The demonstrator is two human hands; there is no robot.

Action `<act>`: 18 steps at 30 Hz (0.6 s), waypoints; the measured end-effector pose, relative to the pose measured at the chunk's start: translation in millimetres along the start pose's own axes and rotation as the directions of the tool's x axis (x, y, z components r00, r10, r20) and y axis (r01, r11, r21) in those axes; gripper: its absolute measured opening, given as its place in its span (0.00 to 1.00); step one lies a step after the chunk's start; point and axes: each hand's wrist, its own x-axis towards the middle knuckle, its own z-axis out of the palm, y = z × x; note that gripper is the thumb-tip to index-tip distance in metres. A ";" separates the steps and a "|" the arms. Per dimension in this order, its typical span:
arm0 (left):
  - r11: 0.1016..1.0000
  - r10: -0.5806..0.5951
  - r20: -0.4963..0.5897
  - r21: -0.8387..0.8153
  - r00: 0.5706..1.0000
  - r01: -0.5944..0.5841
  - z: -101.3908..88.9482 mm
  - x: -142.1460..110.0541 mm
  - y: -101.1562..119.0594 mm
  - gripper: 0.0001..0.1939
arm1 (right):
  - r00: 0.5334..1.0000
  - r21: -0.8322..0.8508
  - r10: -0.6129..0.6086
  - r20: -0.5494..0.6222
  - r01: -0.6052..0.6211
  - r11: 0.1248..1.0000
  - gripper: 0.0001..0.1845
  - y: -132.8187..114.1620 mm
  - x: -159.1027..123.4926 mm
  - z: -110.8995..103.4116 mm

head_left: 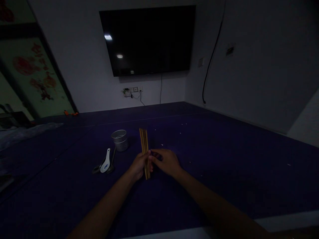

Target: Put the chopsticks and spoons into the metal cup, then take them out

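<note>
A bundle of wooden chopsticks (144, 139) stands nearly upright in my left hand (138, 166), whose fingers are wrapped round its lower half. My right hand (167, 160) touches the bundle from the right, thumb and forefinger closed together beside my left thumb. Whether a chopstick lies in that pinch I cannot make out. Left of the bundle is a silver metal cup with holes (121, 143), upright. Close by lie a white ceramic spoon (106, 162) with a blue mark and darker metal spoons (111, 168), partly overlapping.
The purple surface (224, 149) carries small white scraps (162, 144). Clear plastic wrap (30, 134) lies at the left, with an orange object (71, 113) near the back wall. A television (152, 41) hangs above sockets with cables (132, 91). The room is dim.
</note>
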 end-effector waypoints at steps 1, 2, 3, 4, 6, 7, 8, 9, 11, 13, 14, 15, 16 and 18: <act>0.999 -0.034 0.019 0.000 0.999 0.034 0.4 -0.1 -1.6 0.14 | 1.000 -0.003 0.003 -0.013 -0.003 1.000 0.21 0.9 0.0 0.3; 0.999 -0.054 0.038 -0.001 0.998 0.054 1.0 0.0 -3.3 0.13 | 1.000 -0.005 0.005 -0.019 -0.005 1.000 0.21 1.8 0.1 0.7; 0.998 -0.065 0.054 -0.004 0.996 0.065 1.5 0.2 -4.8 0.12 | 1.000 -0.006 0.005 -0.018 -0.005 1.000 0.22 2.7 0.2 1.1; 0.997 -0.075 0.072 -0.005 0.995 0.075 1.9 0.6 -6.1 0.12 | 1.000 -0.007 0.004 -0.008 -0.004 1.000 0.22 3.6 0.5 1.5; 0.996 -0.090 0.096 -0.011 0.991 0.091 2.1 2.0 -7.5 0.12 | 1.000 -0.005 -0.005 0.027 0.005 1.000 0.23 5.1 1.1 2.5; 0.995 -0.101 0.103 -0.015 0.990 0.103 1.8 2.8 -7.6 0.12 | 0.999 0.001 -0.012 0.051 0.012 1.000 0.23 5.7 1.6 3.1; 0.993 -0.115 0.107 -0.021 0.988 0.118 1.4 3.6 -7.3 0.12 | 0.997 0.012 -0.020 0.079 0.019 1.000 0.24 6.5 2.1 3.7; 0.990 -0.133 0.109 -0.027 0.985 0.136 1.0 4.4 -6.8 0.11 | 0.993 0.029 -0.029 0.112 0.026 0.999 0.25 7.2 2.7 4.4; 0.983 -0.172 0.101 -0.041 0.980 0.177 0.5 5.3 -5.5 0.10 | 0.983 0.076 -0.049 0.175 0.036 0.996 0.28 9.0 3.5 6.0; 0.976 -0.203 0.083 -0.060 0.976 0.208 0.7 5.6 -4.4 0.10 | 0.976 0.123 -0.061 0.209 0.035 0.992 0.30 10.9 3.9 7.6; 0.973 -0.214 0.072 -0.070 0.974 0.219 1.0 5.5 -3.9 0.09 | 0.974 0.144 -0.064 0.216 0.033 0.989 0.31 11.9 3.8 8.5; 0.971 -0.221 0.063 -0.079 0.973 0.226 1.4 5.4 -3.6 0.09 | 0.973 0.163 -0.065 0.220 0.029 0.986 0.31 12.9 3.7 9.3; 0.970 -0.224 0.057 -0.086 0.973 0.229 1.8 5.2 -3.3 0.08 | 0.973 0.181 -0.068 0.222 0.027 0.983 0.31 13.8 3.5 10.2; 0.967 -0.236 0.044 -0.090 0.971 0.239 2.6 4.7 -2.8 0.08 | 0.971 0.214 -0.079 0.226 0.030 0.976 0.32 15.4 3.2 11.8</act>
